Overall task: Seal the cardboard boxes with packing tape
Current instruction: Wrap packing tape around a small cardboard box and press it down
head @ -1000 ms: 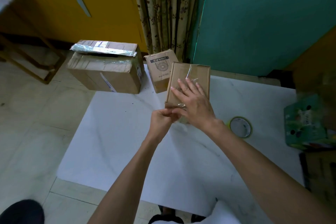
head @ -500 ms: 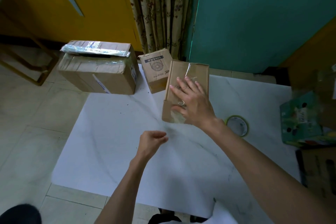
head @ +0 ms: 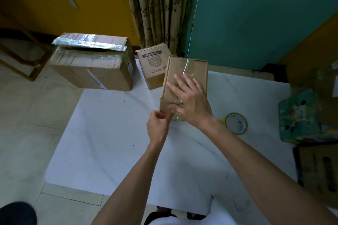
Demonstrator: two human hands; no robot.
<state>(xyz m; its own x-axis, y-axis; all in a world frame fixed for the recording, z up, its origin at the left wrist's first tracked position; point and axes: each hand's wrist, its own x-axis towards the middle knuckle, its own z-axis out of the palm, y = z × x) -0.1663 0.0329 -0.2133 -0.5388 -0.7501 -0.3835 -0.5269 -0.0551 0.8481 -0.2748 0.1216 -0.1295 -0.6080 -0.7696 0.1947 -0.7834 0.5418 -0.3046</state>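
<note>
Up from the table (head: pixel 109 142) since half a second ago, the left hand (head: pixel 157 126) is back at the near end of the box (head: pixel 197 67), at frame centre. Upper left, on the floor, sits a big box (head: pixel 91 71). At the right edge is a blurred green carton (head: pixel 300 117). The box lies at the table's far side, with a printed box (head: pixel 151 64) just behind it. The right hand (head: pixel 190 100) lies flat on top, fingers spread, hiding much of the clear tape (head: pixel 185 66). The left fingers curl against the near face; whether they pinch tape I cannot tell. A roll (head: pixel 236 123) lies beside the right wrist.
</note>
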